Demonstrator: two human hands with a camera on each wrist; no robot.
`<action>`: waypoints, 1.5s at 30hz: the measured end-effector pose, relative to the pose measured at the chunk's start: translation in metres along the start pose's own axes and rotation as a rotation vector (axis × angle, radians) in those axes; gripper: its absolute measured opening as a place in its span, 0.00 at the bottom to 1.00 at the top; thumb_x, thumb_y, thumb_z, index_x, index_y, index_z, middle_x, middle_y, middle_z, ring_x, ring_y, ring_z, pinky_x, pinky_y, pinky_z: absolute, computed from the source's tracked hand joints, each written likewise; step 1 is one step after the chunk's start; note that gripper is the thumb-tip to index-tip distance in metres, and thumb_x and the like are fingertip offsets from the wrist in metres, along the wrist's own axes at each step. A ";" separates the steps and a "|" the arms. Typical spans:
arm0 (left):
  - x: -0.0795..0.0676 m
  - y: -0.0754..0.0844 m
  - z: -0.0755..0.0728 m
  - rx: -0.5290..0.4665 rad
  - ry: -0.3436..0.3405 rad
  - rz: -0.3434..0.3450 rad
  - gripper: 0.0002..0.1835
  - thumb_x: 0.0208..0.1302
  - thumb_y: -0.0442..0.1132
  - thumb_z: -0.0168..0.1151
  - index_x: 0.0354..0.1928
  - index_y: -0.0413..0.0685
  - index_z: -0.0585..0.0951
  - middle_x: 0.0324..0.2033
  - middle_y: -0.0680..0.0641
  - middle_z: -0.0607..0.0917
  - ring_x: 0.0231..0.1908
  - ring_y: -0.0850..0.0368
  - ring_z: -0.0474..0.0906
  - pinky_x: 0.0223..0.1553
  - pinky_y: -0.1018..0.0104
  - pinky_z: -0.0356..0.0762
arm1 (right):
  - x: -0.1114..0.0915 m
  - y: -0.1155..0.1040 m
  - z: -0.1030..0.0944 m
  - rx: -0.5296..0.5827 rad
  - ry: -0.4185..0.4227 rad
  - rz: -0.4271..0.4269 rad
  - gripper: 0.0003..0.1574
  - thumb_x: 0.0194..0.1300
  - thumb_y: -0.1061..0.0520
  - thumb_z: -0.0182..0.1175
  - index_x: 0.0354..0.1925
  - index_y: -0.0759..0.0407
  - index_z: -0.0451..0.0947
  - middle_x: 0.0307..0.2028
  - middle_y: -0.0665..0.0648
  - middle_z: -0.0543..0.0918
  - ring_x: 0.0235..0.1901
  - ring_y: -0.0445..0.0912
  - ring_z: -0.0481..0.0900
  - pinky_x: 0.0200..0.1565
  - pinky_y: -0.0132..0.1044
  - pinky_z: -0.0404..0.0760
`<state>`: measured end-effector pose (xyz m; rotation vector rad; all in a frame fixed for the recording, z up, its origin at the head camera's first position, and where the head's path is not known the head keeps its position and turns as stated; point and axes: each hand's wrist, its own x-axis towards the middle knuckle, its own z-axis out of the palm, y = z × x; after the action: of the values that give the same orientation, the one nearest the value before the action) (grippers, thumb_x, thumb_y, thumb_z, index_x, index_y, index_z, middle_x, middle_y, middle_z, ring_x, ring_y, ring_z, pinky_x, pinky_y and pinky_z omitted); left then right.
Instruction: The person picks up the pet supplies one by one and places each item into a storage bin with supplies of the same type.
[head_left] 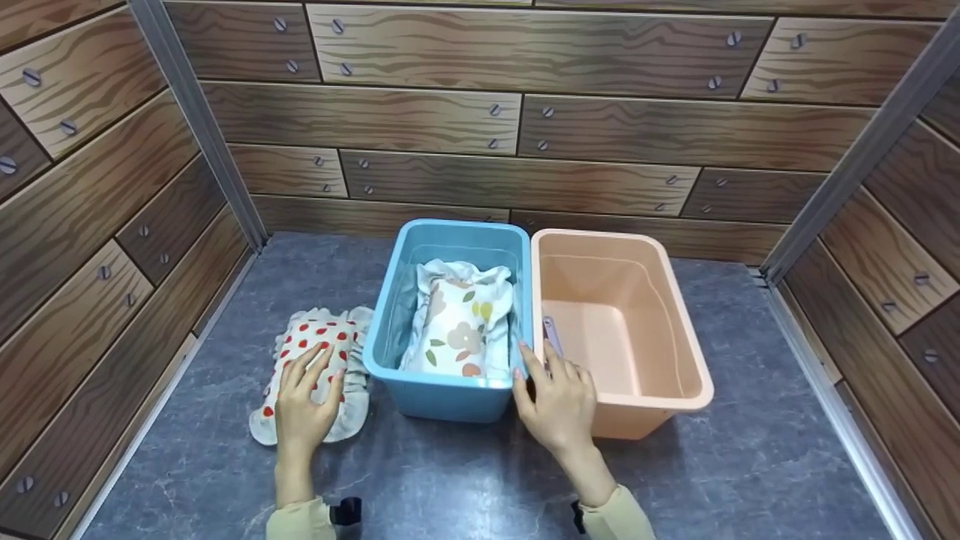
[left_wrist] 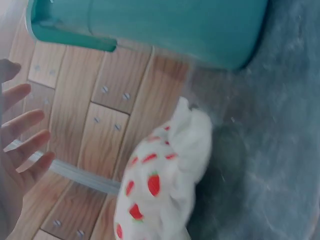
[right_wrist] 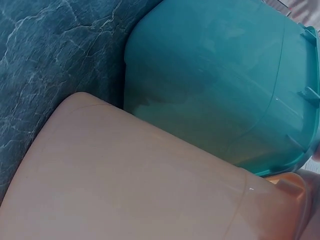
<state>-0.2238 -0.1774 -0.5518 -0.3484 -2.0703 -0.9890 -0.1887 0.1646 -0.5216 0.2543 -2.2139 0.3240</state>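
Observation:
A small white pillow (head_left: 322, 334) with red strawberries and a ruffled edge lies left of the blue bin (head_left: 450, 382). My left hand (head_left: 304, 405) hovers over it with fingers spread; in the left wrist view a gap separates the hand (left_wrist: 20, 135) from the strawberry pillow (left_wrist: 150, 185). Inside the blue bin lies another ruffled pillow (head_left: 457, 330), printed with flowers and leaves. My right hand (head_left: 559, 401) is at the near corners where the blue bin and the peach bin (head_left: 652, 420) meet, its fingers extended over the rims. Firm contact cannot be made out.
A thin purple item (head_left: 553, 335) is partly visible inside the peach bin, against its left wall. Both bins stand side by side on a dark marbled surface (head_left: 750, 450). Wood-patterned walls (head_left: 600, 127) close in the back and both sides.

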 end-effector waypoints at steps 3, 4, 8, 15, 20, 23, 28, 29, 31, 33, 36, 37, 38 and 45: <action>-0.006 -0.009 0.000 0.012 -0.026 -0.026 0.22 0.54 0.29 0.69 0.54 0.39 0.83 0.52 0.36 0.81 0.53 0.36 0.74 0.51 0.46 0.70 | 0.000 -0.001 0.000 -0.001 0.003 0.000 0.24 0.63 0.45 0.55 0.52 0.53 0.84 0.47 0.68 0.84 0.36 0.60 0.84 0.38 0.52 0.78; -0.008 -0.012 0.000 0.018 -0.032 -0.031 0.22 0.53 0.28 0.69 0.53 0.37 0.83 0.51 0.35 0.81 0.53 0.35 0.74 0.51 0.45 0.70 | 0.000 -0.001 0.000 -0.002 0.004 0.002 0.24 0.63 0.46 0.55 0.51 0.53 0.84 0.47 0.68 0.84 0.36 0.60 0.84 0.38 0.52 0.78; -0.015 -0.023 0.001 0.052 -0.061 -0.062 0.20 0.53 0.28 0.68 0.51 0.36 0.83 0.49 0.34 0.82 0.52 0.35 0.75 0.49 0.43 0.70 | 0.000 -0.002 0.000 -0.005 0.004 0.012 0.24 0.64 0.45 0.54 0.51 0.53 0.85 0.47 0.67 0.84 0.36 0.59 0.84 0.38 0.51 0.78; -0.018 -0.034 -0.003 0.061 -0.086 -0.131 0.19 0.56 0.29 0.67 0.51 0.35 0.83 0.51 0.32 0.81 0.52 0.33 0.73 0.49 0.40 0.70 | -0.001 -0.003 0.000 -0.007 0.002 0.017 0.24 0.63 0.45 0.55 0.51 0.53 0.85 0.47 0.67 0.85 0.36 0.59 0.84 0.39 0.51 0.77; -0.017 -0.043 -0.010 0.087 -0.114 -0.208 0.18 0.59 0.30 0.64 0.53 0.34 0.82 0.53 0.30 0.78 0.54 0.29 0.70 0.52 0.34 0.67 | 0.000 -0.003 0.000 -0.009 0.010 0.014 0.23 0.62 0.46 0.56 0.51 0.53 0.85 0.46 0.67 0.85 0.35 0.59 0.84 0.38 0.51 0.77; -0.017 -0.048 -0.014 0.115 -0.144 -0.287 0.19 0.61 0.33 0.63 0.54 0.36 0.81 0.55 0.30 0.77 0.55 0.29 0.69 0.52 0.33 0.67 | 0.000 -0.002 -0.001 -0.014 0.012 0.014 0.24 0.62 0.45 0.56 0.51 0.53 0.85 0.46 0.67 0.85 0.35 0.59 0.84 0.38 0.51 0.77; -0.016 -0.054 -0.021 0.135 -0.216 -0.394 0.21 0.64 0.37 0.63 0.58 0.36 0.79 0.57 0.30 0.75 0.57 0.30 0.67 0.53 0.33 0.66 | 0.000 -0.001 -0.001 -0.015 0.005 0.017 0.24 0.63 0.45 0.55 0.51 0.53 0.85 0.46 0.67 0.85 0.35 0.59 0.84 0.39 0.52 0.77; -0.016 -0.055 -0.021 0.133 -0.228 -0.406 0.22 0.64 0.37 0.63 0.58 0.36 0.79 0.58 0.29 0.74 0.57 0.29 0.67 0.54 0.33 0.66 | 0.000 -0.001 -0.001 -0.014 0.004 0.017 0.24 0.63 0.45 0.55 0.51 0.53 0.85 0.46 0.67 0.85 0.35 0.60 0.84 0.39 0.52 0.77; -0.016 -0.057 -0.022 0.136 -0.243 -0.419 0.23 0.64 0.37 0.63 0.59 0.35 0.78 0.58 0.29 0.73 0.57 0.29 0.66 0.54 0.33 0.65 | 0.000 -0.001 -0.001 -0.013 -0.001 0.018 0.24 0.63 0.45 0.56 0.51 0.53 0.85 0.47 0.67 0.84 0.35 0.60 0.84 0.39 0.51 0.77; -0.016 -0.060 -0.022 0.128 -0.242 -0.424 0.23 0.64 0.37 0.63 0.59 0.34 0.77 0.58 0.28 0.73 0.58 0.28 0.65 0.55 0.33 0.65 | 0.000 -0.001 -0.001 -0.011 0.004 0.017 0.24 0.62 0.45 0.56 0.51 0.53 0.85 0.47 0.67 0.84 0.35 0.59 0.84 0.38 0.51 0.77; -0.015 -0.064 -0.022 0.103 -0.220 -0.428 0.23 0.63 0.36 0.63 0.58 0.33 0.77 0.58 0.27 0.73 0.58 0.27 0.65 0.56 0.33 0.63 | -0.001 -0.001 0.000 -0.013 0.013 0.014 0.24 0.62 0.45 0.57 0.50 0.53 0.85 0.46 0.67 0.85 0.35 0.59 0.84 0.38 0.50 0.77; -0.016 -0.065 -0.022 0.096 -0.211 -0.431 0.23 0.63 0.36 0.63 0.58 0.33 0.78 0.57 0.27 0.74 0.58 0.27 0.65 0.57 0.33 0.63 | -0.001 -0.001 0.000 -0.015 0.016 0.013 0.23 0.62 0.45 0.57 0.50 0.53 0.85 0.46 0.67 0.85 0.35 0.59 0.84 0.37 0.50 0.77; -0.015 -0.067 -0.021 0.087 -0.203 -0.435 0.22 0.63 0.35 0.63 0.58 0.32 0.78 0.57 0.26 0.74 0.58 0.26 0.65 0.57 0.34 0.62 | -0.001 -0.001 0.000 -0.016 0.018 0.011 0.23 0.62 0.45 0.57 0.50 0.53 0.85 0.46 0.67 0.85 0.35 0.59 0.84 0.37 0.50 0.77; -0.013 -0.071 -0.020 0.085 -0.239 -0.513 0.24 0.65 0.37 0.61 0.61 0.33 0.76 0.60 0.27 0.71 0.61 0.27 0.62 0.61 0.35 0.59 | 0.000 -0.001 -0.001 -0.018 0.013 0.014 0.24 0.62 0.45 0.56 0.50 0.53 0.85 0.46 0.67 0.85 0.36 0.59 0.84 0.38 0.51 0.77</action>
<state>-0.2425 -0.2382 -0.5916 0.1279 -2.4776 -1.1930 -0.1878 0.1637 -0.5212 0.2268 -2.2053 0.3122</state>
